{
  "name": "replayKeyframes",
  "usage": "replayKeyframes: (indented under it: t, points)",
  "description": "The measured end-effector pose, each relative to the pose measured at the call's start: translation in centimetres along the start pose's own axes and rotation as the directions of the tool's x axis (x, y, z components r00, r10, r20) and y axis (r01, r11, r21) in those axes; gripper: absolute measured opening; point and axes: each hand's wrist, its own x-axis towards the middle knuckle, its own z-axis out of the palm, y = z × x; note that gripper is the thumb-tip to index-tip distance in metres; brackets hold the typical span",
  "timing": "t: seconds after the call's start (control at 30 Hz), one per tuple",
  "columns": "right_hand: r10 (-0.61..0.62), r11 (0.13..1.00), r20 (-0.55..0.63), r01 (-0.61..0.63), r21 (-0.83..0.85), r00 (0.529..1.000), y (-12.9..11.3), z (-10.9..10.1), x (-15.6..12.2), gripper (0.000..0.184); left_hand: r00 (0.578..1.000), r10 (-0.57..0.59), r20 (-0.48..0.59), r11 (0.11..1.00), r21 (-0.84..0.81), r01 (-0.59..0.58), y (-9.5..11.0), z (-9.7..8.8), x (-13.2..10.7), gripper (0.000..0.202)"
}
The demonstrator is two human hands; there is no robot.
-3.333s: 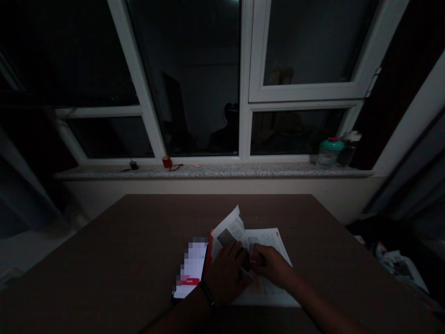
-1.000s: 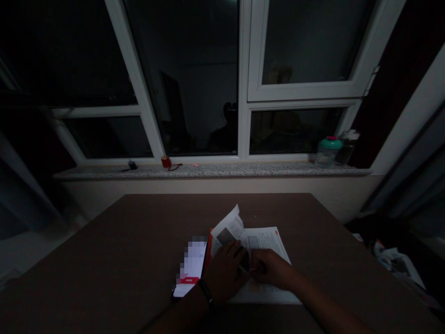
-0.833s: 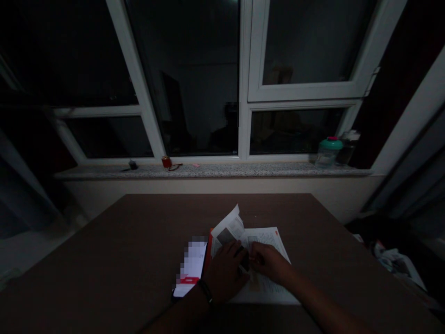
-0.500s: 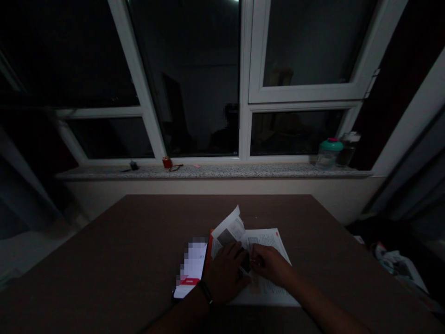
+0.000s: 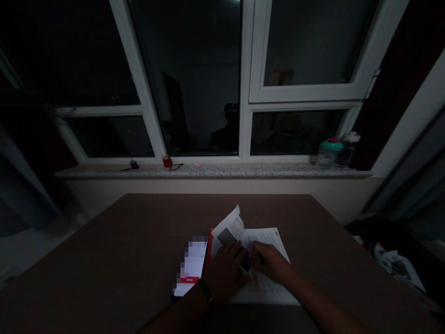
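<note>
An open book [image 5: 269, 241] lies on the brown table [image 5: 139, 241], and one of its left pages [image 5: 229, 225] stands curled upward. My left hand [image 5: 224, 273], a dark band on its wrist, rests with fingers laid over the left pages near the spine. My right hand [image 5: 269, 263] sits on the right page with its fingers drawn together in a pinch by the spine. A small dark thing [image 5: 245, 265] shows between the two hands; the dim light hides what it is. A lit phone [image 5: 191, 271] lies just left of the book, touching my left hand's side.
A stone windowsill [image 5: 208, 171] runs behind the table under dark windows. On it stand a teal-lidded jar [image 5: 328, 153], a bottle [image 5: 346, 149], a small red object [image 5: 167, 161] and a small dark item [image 5: 133, 164]. Clutter lies on the floor at the right [image 5: 396, 269].
Almost nothing differs. My right hand's fingers shift slightly by the spine, and both hands stay on the book. The curled page keeps its position.
</note>
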Motion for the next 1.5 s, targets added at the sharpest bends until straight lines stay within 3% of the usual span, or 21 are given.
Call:
replayKeyframes:
  t: [0.1,0.2,0.3,0.4,0.6,0.93,1.1,1.33,1.5]
  points:
    - [0.004,1.0,-0.042,-0.004,-0.006,0.999,0.3,0.1,0.1,0.01,1.0,-0.008,0.011,1.0,-0.007,0.009,0.2,-0.5,0.0,0.06]
    - [-0.002,1.0,-0.049,0.002,0.002,0.999,0.6,0.0,-0.1,0.009,1.0,0.003,-0.004,1.0,-0.024,-0.003,0.7,-1.2,0.2,0.042]
    - [0.001,1.0,-0.034,0.0,0.008,0.999,0.7,-0.1,-0.5,0.009,1.0,0.023,0.001,0.997,-0.07,-0.023,1.2,-1.8,0.4,0.023]
    - [-0.027,1.0,0.027,0.027,-0.005,0.999,0.3,-0.4,-1.1,0.009,0.998,0.063,0.009,0.995,-0.075,-0.062,1.4,-1.8,0.4,0.016]
    - [-0.103,0.995,0.119,0.104,0.0,0.987,-0.6,-0.7,-1.5,0.011,0.997,0.08,0.003,0.997,-0.018,-0.079,1.1,-1.7,0.5,0.02]
    - [-0.007,1.0,-0.058,0.008,0.022,0.998,0.9,-0.1,0.5,0.014,0.995,0.094,-0.04,0.995,-0.041,-0.096,0.8,-1.4,0.4,0.036]
    - [-0.039,0.999,-0.035,0.04,0.016,0.999,0.6,0.0,-0.1,0.016,0.996,0.083,-0.034,0.996,-0.019,-0.083,0.7,-1.2,0.5,0.03]
    - [-0.137,0.986,0.086,0.128,0.103,0.987,0.0,0.0,-1.2,0.02,0.995,0.098,0.0,0.995,-0.006,-0.099,0.6,-1.2,0.6,0.03]
    - [-0.128,0.99,0.034,0.126,0.061,0.991,0.5,0.0,-0.6,0.019,0.996,0.082,-0.022,0.997,0.0,-0.082,0.7,-1.1,0.6,0.03]
